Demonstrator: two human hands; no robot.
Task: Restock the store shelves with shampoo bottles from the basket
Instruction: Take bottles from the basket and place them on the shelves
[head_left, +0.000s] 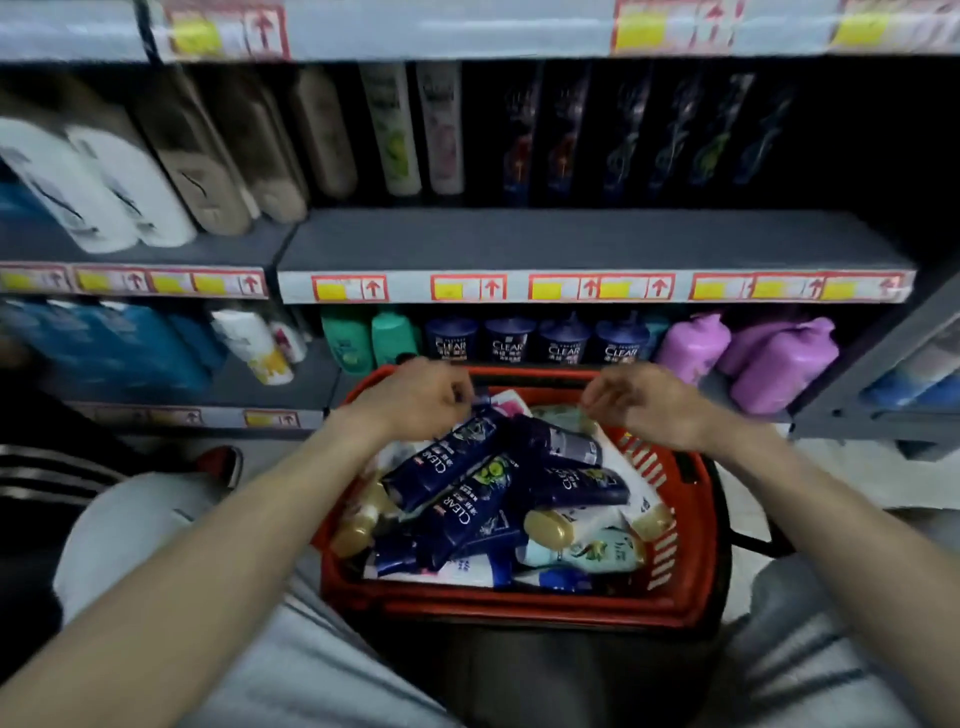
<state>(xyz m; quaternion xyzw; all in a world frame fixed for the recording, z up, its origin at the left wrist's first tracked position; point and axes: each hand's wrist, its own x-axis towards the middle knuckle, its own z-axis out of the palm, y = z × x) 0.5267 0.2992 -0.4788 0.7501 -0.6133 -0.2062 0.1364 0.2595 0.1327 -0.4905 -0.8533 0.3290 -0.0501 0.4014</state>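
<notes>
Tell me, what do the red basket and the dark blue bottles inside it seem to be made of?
The red basket looks like moulded plastic with a dull sheen: its wall is one piece with regular slots. The dark blue bottles look like glossy plastic with printed labels and soft highlights along their rounded bodies; the blur leaves this uncertain.

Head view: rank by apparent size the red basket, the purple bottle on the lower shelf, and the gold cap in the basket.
1. Red basket
2. Purple bottle, though it stands farther from the camera
3. Gold cap
</notes>
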